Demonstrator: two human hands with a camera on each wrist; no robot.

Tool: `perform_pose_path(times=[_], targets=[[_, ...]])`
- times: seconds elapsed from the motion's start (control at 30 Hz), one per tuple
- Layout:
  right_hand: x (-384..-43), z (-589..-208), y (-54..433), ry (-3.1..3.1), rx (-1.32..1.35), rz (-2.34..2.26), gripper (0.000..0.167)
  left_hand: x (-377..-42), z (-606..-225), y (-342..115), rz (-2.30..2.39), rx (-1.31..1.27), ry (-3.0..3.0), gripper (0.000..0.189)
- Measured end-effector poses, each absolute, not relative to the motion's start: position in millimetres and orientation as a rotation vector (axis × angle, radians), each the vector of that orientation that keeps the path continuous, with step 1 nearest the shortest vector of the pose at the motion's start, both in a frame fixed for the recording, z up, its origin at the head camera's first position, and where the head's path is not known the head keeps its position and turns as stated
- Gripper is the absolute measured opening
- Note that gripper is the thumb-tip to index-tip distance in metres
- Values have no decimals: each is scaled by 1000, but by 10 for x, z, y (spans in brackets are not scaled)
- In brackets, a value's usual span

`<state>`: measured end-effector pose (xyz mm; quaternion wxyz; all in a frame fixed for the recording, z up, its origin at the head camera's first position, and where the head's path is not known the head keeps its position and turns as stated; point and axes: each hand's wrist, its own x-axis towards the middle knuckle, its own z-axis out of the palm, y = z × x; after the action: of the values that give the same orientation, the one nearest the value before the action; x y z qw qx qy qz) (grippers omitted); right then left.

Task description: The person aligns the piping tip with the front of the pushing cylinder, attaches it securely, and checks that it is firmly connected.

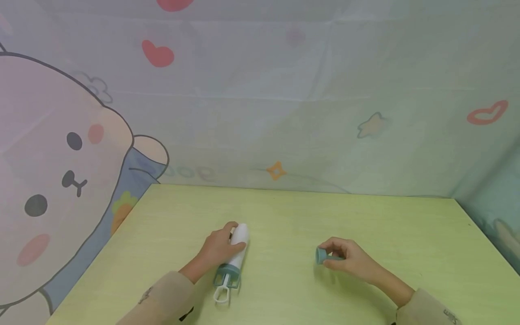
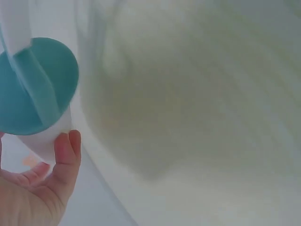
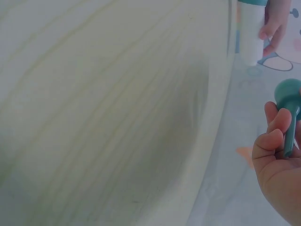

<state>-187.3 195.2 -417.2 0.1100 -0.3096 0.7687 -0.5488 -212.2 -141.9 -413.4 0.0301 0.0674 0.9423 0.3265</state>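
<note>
My left hand [image 1: 217,248] grips a white tube [image 1: 241,234] with a rounded far end, fingers and thumb spread around its body. A teal collar [image 1: 229,270] with side loops sits at the tube's near end, and a white ring handle [image 1: 221,294] sticks out of it toward me. In the left wrist view the teal disc [image 2: 66,70] faces the camera. My right hand [image 1: 353,262] pinches a small teal scoop [image 1: 323,256] with a round, hollow head and a thin stem. Its head points left; part of the stem [image 3: 289,136] runs between the curled fingers.
Both hands work above a light yellow-green table [image 1: 280,289]. Behind its far edge hangs a pale cloth [image 1: 243,126] printed with hearts, stars and a large cartoon bear [image 1: 53,158]. A wide gap of tabletop lies between the two hands.
</note>
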Motion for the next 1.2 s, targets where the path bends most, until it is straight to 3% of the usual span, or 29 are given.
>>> perform_pose_path(times=[0.3, 0.7, 1.2], targets=[[-1880, -4154, 1952, 2252, -917, -1612, 26, -2071, -4062, -1290, 989, 451, 2788, 60], [-1896, -4164, 1963, 2259, -921, -1591, 27, -1913, -3893, -1077, 857, 855, 2658, 57], [-1863, -4108, 1870, 2327, -994, -1480, 23, -1863, -3841, -834, 575, 1159, 2636, 55]])
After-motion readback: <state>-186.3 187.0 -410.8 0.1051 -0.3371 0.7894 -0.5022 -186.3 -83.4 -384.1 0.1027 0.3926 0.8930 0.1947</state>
